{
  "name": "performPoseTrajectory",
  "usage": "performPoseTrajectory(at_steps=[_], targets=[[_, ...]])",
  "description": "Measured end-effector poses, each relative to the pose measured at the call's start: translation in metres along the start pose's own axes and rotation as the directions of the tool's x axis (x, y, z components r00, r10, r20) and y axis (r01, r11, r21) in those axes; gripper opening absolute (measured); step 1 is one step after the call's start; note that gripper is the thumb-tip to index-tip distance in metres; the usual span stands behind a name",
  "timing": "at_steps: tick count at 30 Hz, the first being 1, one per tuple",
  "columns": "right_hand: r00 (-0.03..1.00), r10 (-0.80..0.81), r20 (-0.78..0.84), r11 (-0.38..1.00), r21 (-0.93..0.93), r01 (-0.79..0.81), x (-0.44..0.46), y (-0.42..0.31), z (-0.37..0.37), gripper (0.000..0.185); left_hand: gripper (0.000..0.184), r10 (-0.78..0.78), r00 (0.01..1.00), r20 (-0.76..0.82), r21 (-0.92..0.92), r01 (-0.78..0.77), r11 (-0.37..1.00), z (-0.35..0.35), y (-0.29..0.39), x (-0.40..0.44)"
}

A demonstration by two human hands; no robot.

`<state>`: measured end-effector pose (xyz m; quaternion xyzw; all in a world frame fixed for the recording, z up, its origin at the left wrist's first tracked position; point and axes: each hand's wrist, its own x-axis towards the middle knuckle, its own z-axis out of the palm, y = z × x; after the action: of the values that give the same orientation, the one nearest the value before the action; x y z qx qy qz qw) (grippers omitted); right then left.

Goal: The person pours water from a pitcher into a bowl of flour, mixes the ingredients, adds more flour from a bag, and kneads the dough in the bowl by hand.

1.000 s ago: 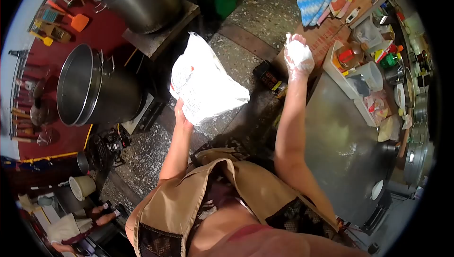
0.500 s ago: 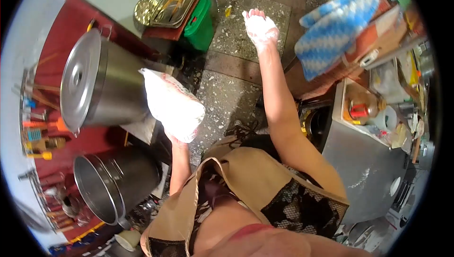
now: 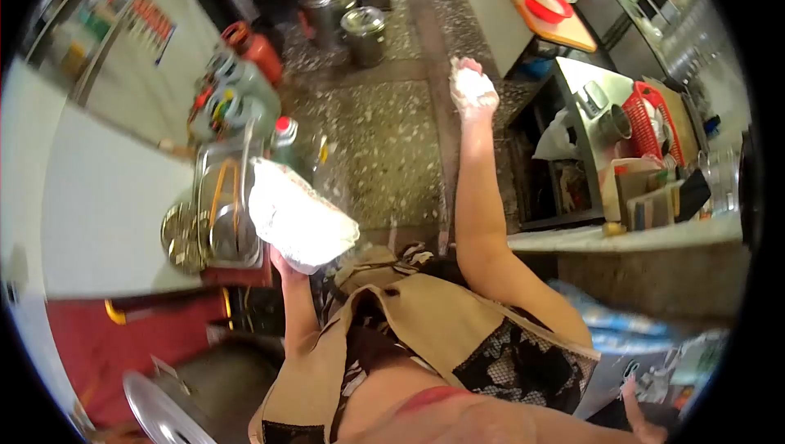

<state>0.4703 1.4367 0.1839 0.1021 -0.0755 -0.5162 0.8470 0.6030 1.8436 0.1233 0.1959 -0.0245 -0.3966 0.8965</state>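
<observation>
My left hand [image 3: 288, 266] is closed around the lower end of a bulging white bag [image 3: 301, 217], which hides most of its fingers. Bright glare washes out the bag's surface, so its contents cannot be made out. My right hand [image 3: 474, 91] is stretched out in front of me over the floor, coated in white powder. Its fingers are curled in, and whether something lies inside them is hidden. A metal tray with tongs [image 3: 225, 207] sits just left of the bag, and a bottle with a red cap [image 3: 284, 133] stands beyond it.
Speckled stone floor [image 3: 384, 141] runs ahead. On the left are gas cylinders [image 3: 253, 56] and a lidded pot [image 3: 176, 411]. At right, a counter holds a red basket [image 3: 652, 121]; farther off, a table carries a red basin [image 3: 548, 2]. Another lidded pot [image 3: 363, 31] stands on the floor ahead.
The view has moved forward along the floor: the large pots and the blue checked cloth have slid back, while cylinders, table and basket have appeared. The bag stays in my left hand.
</observation>
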Motion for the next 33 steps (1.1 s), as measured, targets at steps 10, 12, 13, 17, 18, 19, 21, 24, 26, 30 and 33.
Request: performPoseTrajectory(at_steps=[10, 12, 13, 17, 18, 19, 21, 24, 26, 30, 33], targets=[[0.905, -0.412, 0.105, 0.885, -0.192, 0.425, 0.228, -0.222, 0.020, 0.032, 0.053, -0.294, 0.931, 0.217, -0.087, 0.319, 0.944, 0.076, -0.145, 0.381], [0.812, -0.581, -0.063, 0.799, -0.238, 0.553, 0.297, -0.249, 0.032, 0.040, 0.053, -0.306, 0.913, 0.269, 0.014, 0.314, 0.949, 0.099, -0.177, 0.455], [0.804, -0.589, -0.084, 0.792, -0.258, 0.554, 0.329, -0.262, 0.035, 0.041, 0.053, -0.317, 0.910, 0.268, 0.020, 0.324, 0.946, 0.109, -0.189, 0.487], [0.914, -0.312, 0.261, 0.939, -0.062, 0.338, 0.446, -0.264, 0.049, 0.034, 0.064, -0.317, 0.943, 0.098, 0.163, 0.299, 0.940, 0.156, -0.210, 0.593], [0.905, -0.410, 0.110, 0.900, -0.111, 0.421, 0.488, -0.262, 0.052, 0.032, 0.066, -0.358, 0.924, 0.136, 0.172, 0.334, 0.927, 0.157, -0.213, 0.620], [0.864, -0.503, -0.024, 0.854, -0.167, 0.493, 0.531, -0.267, 0.058, 0.030, 0.068, -0.395, 0.900, 0.188, 0.182, 0.363, 0.914, 0.159, -0.220, 0.648], [0.930, -0.368, 0.027, 0.925, -0.088, 0.369, 0.615, -0.284, 0.056, 0.032, 0.067, -0.417, 0.777, 0.472, 0.091, 0.428, 0.899, 0.188, -0.239, 0.706], [0.868, -0.497, 0.002, 0.855, -0.168, 0.490, 0.728, -0.285, 0.073, 0.033, 0.060, -0.345, 0.927, 0.146, -0.032, 0.353, 0.935, 0.181, -0.279, 0.819], [0.869, -0.495, 0.021, 0.857, -0.155, 0.492, 0.789, -0.309, 0.059, 0.033, 0.060, -0.403, 0.907, 0.120, -0.123, 0.416, 0.901, 0.174, -0.306, 0.901], [0.760, -0.643, -0.089, 0.764, -0.145, 0.629, 0.912, -0.360, 0.066, 0.042, 0.059, -0.485, 0.862, 0.150, -0.018, 0.492, 0.870, 0.251, -0.389, 1.044], [0.717, -0.685, -0.134, 0.729, -0.124, 0.673, 0.968, -0.402, 0.069, 0.042, 0.055, -0.528, 0.841, 0.121, 0.063, 0.524, 0.849, 0.269, -0.453, 1.153]])
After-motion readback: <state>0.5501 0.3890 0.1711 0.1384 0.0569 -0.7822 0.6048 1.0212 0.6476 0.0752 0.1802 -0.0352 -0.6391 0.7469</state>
